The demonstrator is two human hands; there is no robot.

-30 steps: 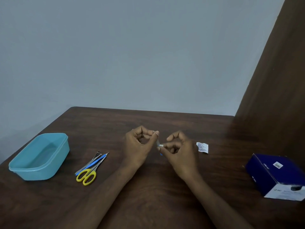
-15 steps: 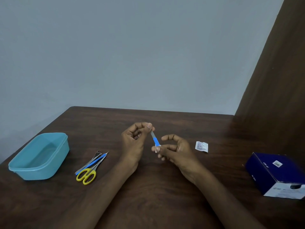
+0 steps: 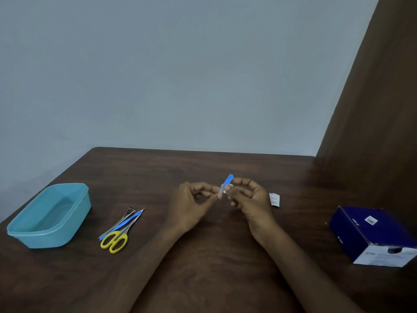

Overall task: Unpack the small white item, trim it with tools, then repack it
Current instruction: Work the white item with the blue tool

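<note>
Above the middle of the dark wooden table [image 3: 203, 256], both my hands meet around a small blue stick-like item [image 3: 227, 182] with a pale lower end. My right hand [image 3: 250, 199] pinches it between thumb and forefinger, the blue end pointing up and away. My left hand [image 3: 191, 204] has its fingers curled, and its thumb and fingertip pinch the pale lower tip. A small white printed packet [image 3: 274, 199] lies on the table just right of my right hand.
A teal plastic tub [image 3: 48, 214] stands at the left. Yellow-handled scissors [image 3: 115, 241] lie beside a blue-handled tool [image 3: 126, 222] and metal tweezers between tub and hands. A dark blue box [image 3: 374, 236] sits at the right. A brown panel [image 3: 379, 109] rises at the right.
The blue item has swung from pointing up-left to up-right. My right hand rose and now pinches it near the middle. My left hand dropped to the lower tip.
</note>
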